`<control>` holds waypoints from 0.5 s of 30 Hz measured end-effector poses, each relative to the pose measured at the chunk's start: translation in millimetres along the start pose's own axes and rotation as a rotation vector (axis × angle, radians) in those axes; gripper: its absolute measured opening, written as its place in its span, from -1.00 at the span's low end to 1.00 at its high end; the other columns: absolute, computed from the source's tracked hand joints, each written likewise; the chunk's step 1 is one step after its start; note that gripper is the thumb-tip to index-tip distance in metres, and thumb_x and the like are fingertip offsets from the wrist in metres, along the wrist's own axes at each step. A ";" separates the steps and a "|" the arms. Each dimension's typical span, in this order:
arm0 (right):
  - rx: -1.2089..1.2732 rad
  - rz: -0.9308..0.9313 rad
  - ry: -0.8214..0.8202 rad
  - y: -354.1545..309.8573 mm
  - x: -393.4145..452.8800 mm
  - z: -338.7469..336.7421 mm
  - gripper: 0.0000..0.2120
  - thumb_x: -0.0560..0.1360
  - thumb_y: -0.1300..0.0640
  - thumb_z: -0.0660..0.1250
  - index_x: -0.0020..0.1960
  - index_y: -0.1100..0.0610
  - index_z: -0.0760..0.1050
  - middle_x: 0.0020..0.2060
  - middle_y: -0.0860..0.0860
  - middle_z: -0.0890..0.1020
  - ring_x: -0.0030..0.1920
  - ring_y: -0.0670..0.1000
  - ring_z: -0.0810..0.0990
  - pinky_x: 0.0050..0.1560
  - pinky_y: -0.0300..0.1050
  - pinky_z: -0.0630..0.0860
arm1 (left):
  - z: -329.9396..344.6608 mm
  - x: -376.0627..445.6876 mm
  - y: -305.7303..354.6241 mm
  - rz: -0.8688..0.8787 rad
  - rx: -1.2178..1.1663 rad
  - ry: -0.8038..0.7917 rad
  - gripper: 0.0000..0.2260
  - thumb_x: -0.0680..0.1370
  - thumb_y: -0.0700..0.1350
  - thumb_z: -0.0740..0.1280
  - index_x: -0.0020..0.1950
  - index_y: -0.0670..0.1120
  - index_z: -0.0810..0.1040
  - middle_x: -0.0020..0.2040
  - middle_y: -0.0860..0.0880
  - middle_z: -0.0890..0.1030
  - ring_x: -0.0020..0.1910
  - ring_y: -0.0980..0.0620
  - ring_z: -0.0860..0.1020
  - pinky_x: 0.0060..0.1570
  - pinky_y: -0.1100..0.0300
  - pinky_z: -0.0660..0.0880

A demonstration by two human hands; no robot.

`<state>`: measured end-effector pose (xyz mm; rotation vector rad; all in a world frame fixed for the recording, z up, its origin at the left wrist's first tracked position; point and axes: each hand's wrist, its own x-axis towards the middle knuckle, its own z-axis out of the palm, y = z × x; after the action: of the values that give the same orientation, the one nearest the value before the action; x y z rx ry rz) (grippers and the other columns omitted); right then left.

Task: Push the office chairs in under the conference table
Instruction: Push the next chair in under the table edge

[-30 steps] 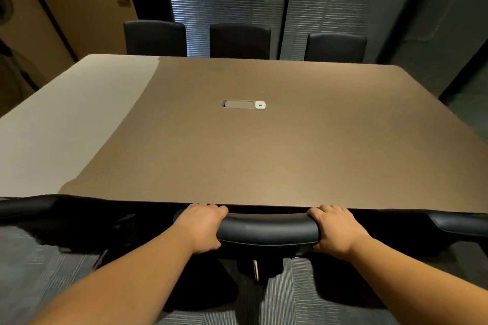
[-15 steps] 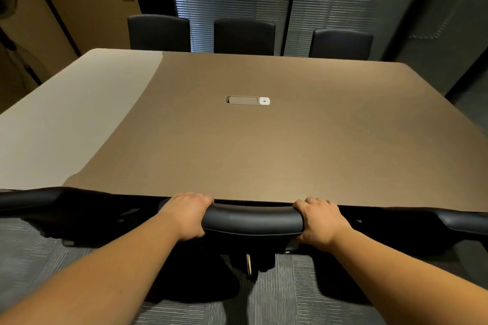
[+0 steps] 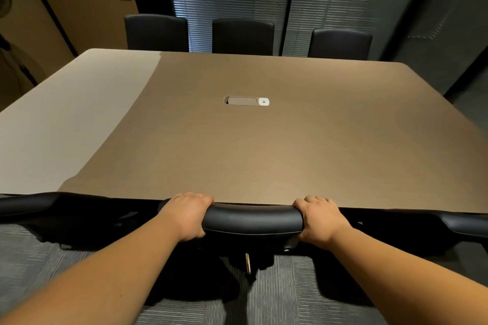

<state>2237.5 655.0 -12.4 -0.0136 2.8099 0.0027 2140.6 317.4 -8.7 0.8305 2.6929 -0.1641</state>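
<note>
Chair backrest (image 3: 252, 219) at conference table (image 3: 237, 145) edge, left hand (image 3: 187, 215) and right hand (image 3: 320, 219) fingers grasping it

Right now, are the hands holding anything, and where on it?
Yes. Both grip the top edge of the near office chair's backrest: left hand at its left end, right hand at its right end, fingers curled over.

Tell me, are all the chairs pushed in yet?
Nearly. The three far chairs sit tucked against the table. The left hand and right hand grip the middle chair, its back right at the table's near edge. The chairs on either side look pushed in too, though only partly visible.
</note>
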 end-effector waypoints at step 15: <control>0.018 -0.004 -0.091 1.8 2.1 -5.4 -0.17 0.20 -0.45 0.50 0.34 -0.12 0.38 0.19 -0.02 0.52 0.25 0.09 0.48 0.32 0.02 0.37 | -12.1 7.0 -1.3 0.015 -0.058 -0.171 -0.09 0.23 0.44 0.55 0.45 0.05 0.37 0.38 -0.05 0.51 0.36 -0.11 0.47 0.31 -0.02 0.42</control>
<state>2233.8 656.7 -8.0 -0.0149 2.7188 -0.0220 2131.3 322.5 0.5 0.7822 2.5195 -0.1460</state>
